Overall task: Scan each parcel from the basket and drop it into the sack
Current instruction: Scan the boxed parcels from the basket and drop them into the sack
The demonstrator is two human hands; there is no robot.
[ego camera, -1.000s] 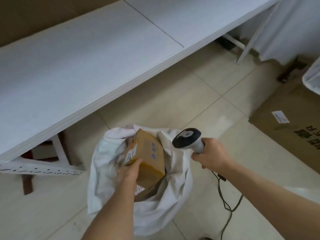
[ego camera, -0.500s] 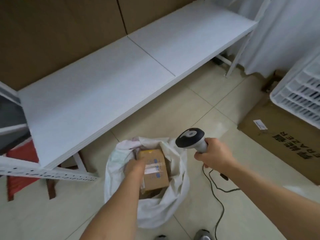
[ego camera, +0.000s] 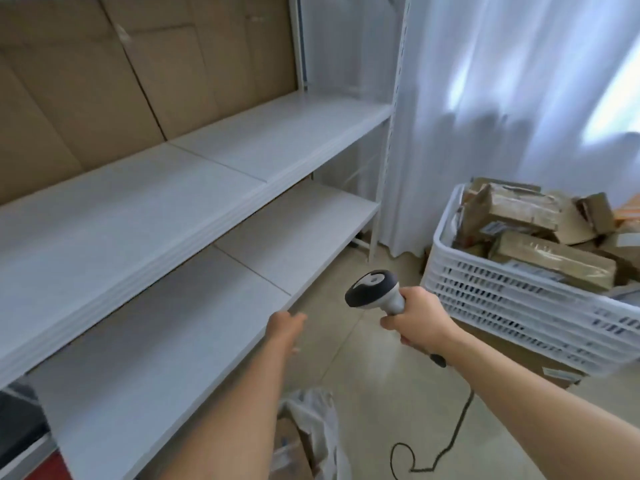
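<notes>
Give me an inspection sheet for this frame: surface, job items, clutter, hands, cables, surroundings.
Surface: tiled floor; white shelves bare.
Job items: basket heaped with parcels; sack at bottom edge, a box inside.
Clutter: cardboard carton under basket.
Hands: left hand relaxed, holding nothing; right hand grips scanner.
Cables: scanner cable loops on floor.
Surroundings: white curtain, cardboard backing behind shelves.

both forearms (ego camera: 242, 403) bare; sleeves apparently out of view.
</notes>
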